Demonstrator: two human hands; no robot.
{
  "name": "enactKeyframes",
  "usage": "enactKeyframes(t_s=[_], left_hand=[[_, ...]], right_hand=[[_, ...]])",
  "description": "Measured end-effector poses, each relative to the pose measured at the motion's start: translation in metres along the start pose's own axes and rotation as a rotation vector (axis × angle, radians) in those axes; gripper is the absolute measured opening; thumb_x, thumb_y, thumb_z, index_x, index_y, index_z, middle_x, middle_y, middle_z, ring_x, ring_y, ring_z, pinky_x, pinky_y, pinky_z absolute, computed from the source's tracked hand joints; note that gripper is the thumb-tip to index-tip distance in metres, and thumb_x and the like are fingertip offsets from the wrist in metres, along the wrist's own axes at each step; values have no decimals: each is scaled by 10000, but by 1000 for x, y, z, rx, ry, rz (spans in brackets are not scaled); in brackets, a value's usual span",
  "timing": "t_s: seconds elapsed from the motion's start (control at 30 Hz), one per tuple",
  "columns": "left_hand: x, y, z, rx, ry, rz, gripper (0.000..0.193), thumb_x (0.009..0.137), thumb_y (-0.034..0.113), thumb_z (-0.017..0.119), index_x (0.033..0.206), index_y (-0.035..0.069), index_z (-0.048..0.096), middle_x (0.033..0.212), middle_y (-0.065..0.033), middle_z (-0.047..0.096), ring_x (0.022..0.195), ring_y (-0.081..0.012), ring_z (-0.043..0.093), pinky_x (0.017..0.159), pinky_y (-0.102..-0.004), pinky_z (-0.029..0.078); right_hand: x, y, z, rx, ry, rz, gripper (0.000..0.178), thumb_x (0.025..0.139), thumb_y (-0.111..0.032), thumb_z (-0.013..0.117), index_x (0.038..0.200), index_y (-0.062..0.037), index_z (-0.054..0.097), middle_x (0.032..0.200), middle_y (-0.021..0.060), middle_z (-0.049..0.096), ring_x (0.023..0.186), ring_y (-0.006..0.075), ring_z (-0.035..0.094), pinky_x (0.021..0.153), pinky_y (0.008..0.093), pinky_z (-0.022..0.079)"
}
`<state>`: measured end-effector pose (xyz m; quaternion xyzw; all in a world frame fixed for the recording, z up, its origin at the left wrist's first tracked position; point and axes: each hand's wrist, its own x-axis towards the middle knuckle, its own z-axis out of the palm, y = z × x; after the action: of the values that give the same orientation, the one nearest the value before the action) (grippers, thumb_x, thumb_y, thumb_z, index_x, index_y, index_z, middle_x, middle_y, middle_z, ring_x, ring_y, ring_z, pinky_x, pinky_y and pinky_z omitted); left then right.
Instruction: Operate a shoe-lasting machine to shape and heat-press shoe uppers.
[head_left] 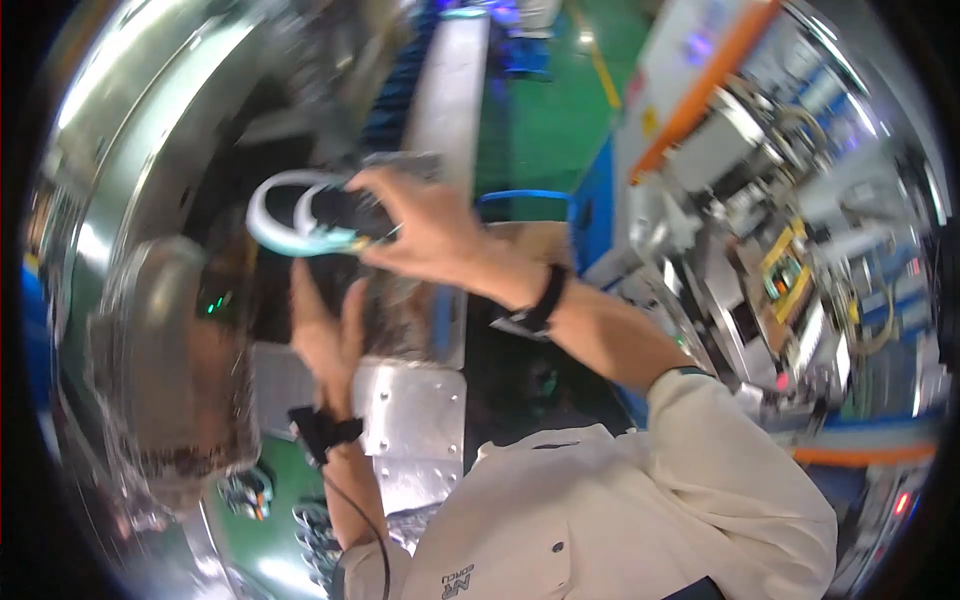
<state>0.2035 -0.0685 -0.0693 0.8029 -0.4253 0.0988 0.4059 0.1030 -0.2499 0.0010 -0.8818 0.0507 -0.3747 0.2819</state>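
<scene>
My right hand [430, 228] reaches across from the right, its thumb and fingers closed around a dark piece [350, 212] with a white and pale teal loop [268, 225] standing out to its left. Blur hides the exact kind of this piece. Just below the loop is my left hand [328, 340], palm turned inward, fingers stretched and thumb apart, holding nothing. Its fingertips come close to the loop's lower edge; contact cannot be made out. Both wrists wear black straps, and a thin cable runs down from the left one.
A perforated metal plate [410, 410] lies below my hands. To the left stands a rounded, shiny, transparent-looking cover [175, 360]. A long pale metal strip [450, 100] runs away ahead. Machinery with an orange-edged panel [700, 90] fills the right, beside a blue bin [595, 215].
</scene>
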Motion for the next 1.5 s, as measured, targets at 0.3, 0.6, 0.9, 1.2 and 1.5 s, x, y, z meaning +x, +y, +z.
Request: enactKeyframes(t_s=[0.3, 0.6, 0.9, 1.2, 1.5], left_hand=[[-81, 149, 54, -866, -243, -112, 676, 1011, 392, 528, 1452, -82, 335, 1401, -183, 461, 1239, -248, 478, 1060, -371, 358], [-120, 400, 179, -972, -965, 176, 422, 1008, 175, 536, 1360, -46, 461, 1214, -107, 581, 1055, -177, 559, 952, -326, 440], [-162, 613, 410, -1045, -1243, 302, 889, 915, 434, 678, 1443, -154, 270, 1409, -305, 455, 1219, -319, 556, 997, -354, 461], [-204, 707, 619, -437, -1093, 395, 884, 749, 326, 801, 1367, -120, 354, 1387, -352, 437, 1300, -440, 456, 1076, -457, 392], [-170, 677, 610, -907, -1515, -412, 340, 765, 42, 764, 1070, -36, 636, 1020, -131, 695, 875, -253, 684, 761, -380, 560]], right_hand=[[-187, -46, -99, 681, 354, 631, 793, 703, -184, 827, 1377, -46, 431, 1296, 128, 542, 1193, 208, 538, 1034, 352, 427], [-368, -47, -333, 303, 876, 747, 719, 665, -109, 811, 1321, -59, 522, 1274, 89, 573, 1200, 198, 531, 1061, 330, 389], [-514, -87, -472, -130, 1457, 936, 656, 678, -106, 747, 1295, -49, 531, 1180, 88, 592, 1074, 182, 584, 973, 312, 456], [-573, -121, -481, -584, 1816, 1152, 588, 687, -93, 643, 1260, -1, 546, 1106, 64, 600, 981, 160, 581, 920, 289, 466], [-568, -26, -597, -760, 1506, 1191, 519, 736, -81, 698, 1226, 10, 552, 1040, 85, 639, 923, 153, 613, 833, 285, 508]])
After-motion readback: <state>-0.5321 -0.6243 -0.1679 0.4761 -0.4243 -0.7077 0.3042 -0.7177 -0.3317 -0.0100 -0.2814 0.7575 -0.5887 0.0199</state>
